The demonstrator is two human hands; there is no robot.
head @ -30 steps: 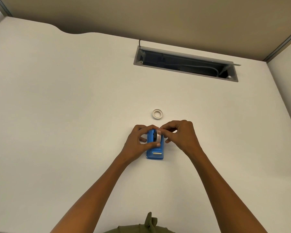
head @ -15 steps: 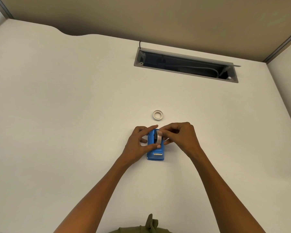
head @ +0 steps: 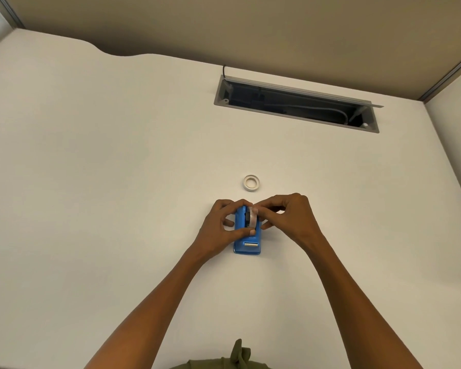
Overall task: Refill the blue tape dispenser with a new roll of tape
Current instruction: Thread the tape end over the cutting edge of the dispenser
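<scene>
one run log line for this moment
step: seating roll | left hand: steadies blue dispenser | right hand: on tape roll | white ring: on desk

Looking like an office workstation: sitting at a plain white desk [head: 117,182] with a recessed metal cable tray [head: 296,107] holding wiring, backing onto a beige partition panel [head: 224,30] with metal trim, a side panel [head: 455,155] enclosing the right, cubicle style.

Arms: our forearms are bare, no sleeves in view.
Hands: our left hand [head: 218,227] and right hand [head: 290,219] wear no gloves.
Clothing: our olive-green garment [head: 240,358], knotted.
</scene>
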